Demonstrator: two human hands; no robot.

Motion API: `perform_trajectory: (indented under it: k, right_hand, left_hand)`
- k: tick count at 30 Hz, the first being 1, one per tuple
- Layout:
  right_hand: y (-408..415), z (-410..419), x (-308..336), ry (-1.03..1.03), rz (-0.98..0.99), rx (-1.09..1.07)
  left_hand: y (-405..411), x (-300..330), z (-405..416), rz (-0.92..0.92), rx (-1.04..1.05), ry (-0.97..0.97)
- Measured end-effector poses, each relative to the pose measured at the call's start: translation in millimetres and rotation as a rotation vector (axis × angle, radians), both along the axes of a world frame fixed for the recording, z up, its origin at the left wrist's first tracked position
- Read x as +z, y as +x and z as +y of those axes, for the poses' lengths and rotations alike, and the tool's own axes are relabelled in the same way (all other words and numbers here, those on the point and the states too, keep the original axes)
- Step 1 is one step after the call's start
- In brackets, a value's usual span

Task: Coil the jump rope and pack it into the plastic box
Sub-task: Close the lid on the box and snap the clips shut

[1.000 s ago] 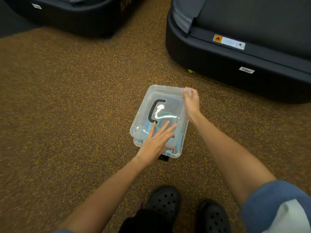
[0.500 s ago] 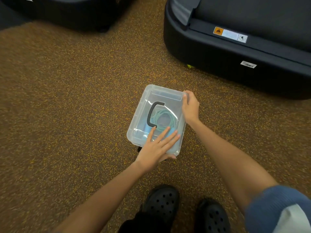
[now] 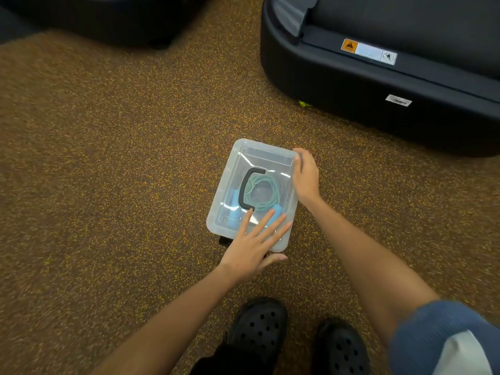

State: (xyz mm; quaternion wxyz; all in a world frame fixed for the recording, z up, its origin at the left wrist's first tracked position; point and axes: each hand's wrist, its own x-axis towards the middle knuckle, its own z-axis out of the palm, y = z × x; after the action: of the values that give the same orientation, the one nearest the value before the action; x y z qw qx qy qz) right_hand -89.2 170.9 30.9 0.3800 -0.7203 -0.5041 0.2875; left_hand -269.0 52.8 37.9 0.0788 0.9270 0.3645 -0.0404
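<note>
A clear plastic box (image 3: pixel 230 185) sits on the speckled carpet with its transparent lid on top. The lid carries a black C-shaped handle (image 3: pixel 247 189). Through the lid I see the teal jump rope (image 3: pixel 266 192) coiled inside, with blue grips near the box's near side. My left hand (image 3: pixel 253 246) lies flat on the lid's near end, fingers spread, thumb under the near edge. My right hand (image 3: pixel 305 175) grips the lid's far right corner and right rim.
A black treadmill base (image 3: pixel 378 85) with warning labels stands to the far right. Another black machine base (image 3: pixel 108 20) lies at the far left. My two black clogs (image 3: pixel 259 328) are just below the box. Open carpet (image 3: pixel 108 171) spreads to the left.
The lid has settled squarely onto the box. My left hand slid slightly toward the near edge, and my right hand shifted from the far corner down along the right rim.
</note>
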Motion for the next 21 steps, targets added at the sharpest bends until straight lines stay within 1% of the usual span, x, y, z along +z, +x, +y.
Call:
perform_trajectory:
  k: [7, 11, 14, 18, 21]
  right_hand:
    - [1.2, 5.1, 1.7, -0.027, -0.01, 0.037]
    - [-0.2, 17.4, 7.0, -0.07, -0.019, 0.06]
    - [-0.2, 26.7, 8.0, -0.102, -0.036, 0.032]
    - [1.5, 37.4, 9.6, -0.211, -0.043, 0.022]
    - [5.4, 45.4, 12.4, -0.317, 0.017, 0.035]
  left_hand:
    - [0.4, 5.6, 2.4, -0.132, 0.057, -0.092]
    - [8.3, 13.0, 29.3, -0.258, 0.192, -0.058]
    - [16.1, 16.4, 59.6, -0.35, 0.276, -0.017]
    - [22.3, 15.0, 97.9, -0.381, 0.366, -0.006]
    - [22.1, 11.5, 120.6, -0.351, 0.408, 0.014]
